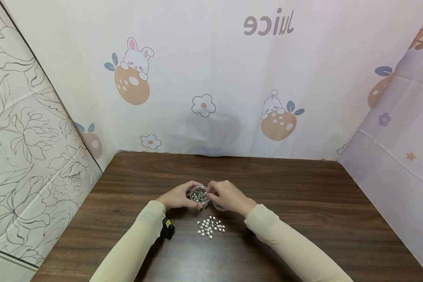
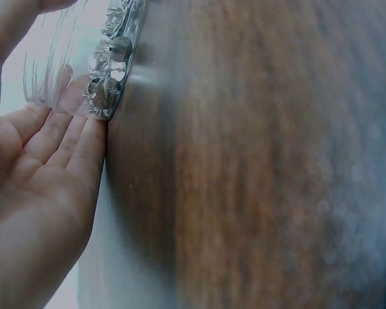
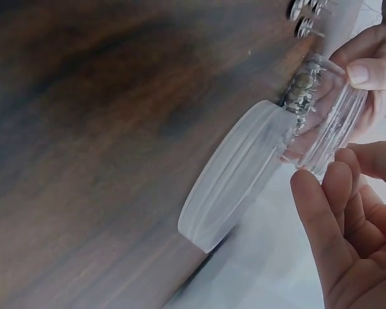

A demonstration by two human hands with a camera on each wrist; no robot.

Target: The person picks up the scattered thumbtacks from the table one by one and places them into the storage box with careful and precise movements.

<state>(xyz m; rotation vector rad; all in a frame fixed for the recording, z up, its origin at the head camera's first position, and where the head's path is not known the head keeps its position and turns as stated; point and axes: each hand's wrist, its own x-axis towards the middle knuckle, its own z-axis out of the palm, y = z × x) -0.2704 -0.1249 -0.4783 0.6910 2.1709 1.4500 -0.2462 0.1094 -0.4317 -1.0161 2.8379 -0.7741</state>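
Note:
My left hand (image 1: 179,197) grips a clear round jar (image 2: 44,71) from its left side, thumb and fingers around the wall. Silver thumbtacks (image 1: 199,195) fill the bottom of that jar, which stands on the table. At the jar's right rim is my right hand (image 1: 229,196), thumb and index fingertips brought together; whether anything small sits between them is hidden. Beside the jar, partly under the right hand, lies a translucent round lid (image 3: 235,183). Nearer to me, a loose group of thumbtacks (image 1: 209,228) is scattered on the wood.
The dark wood-grain table (image 1: 303,227) reaches back to a printed cloth (image 1: 176,70) hanging behind it. More cloth hangs at both sides. A black wrist device (image 1: 168,228) is strapped by the left sleeve.

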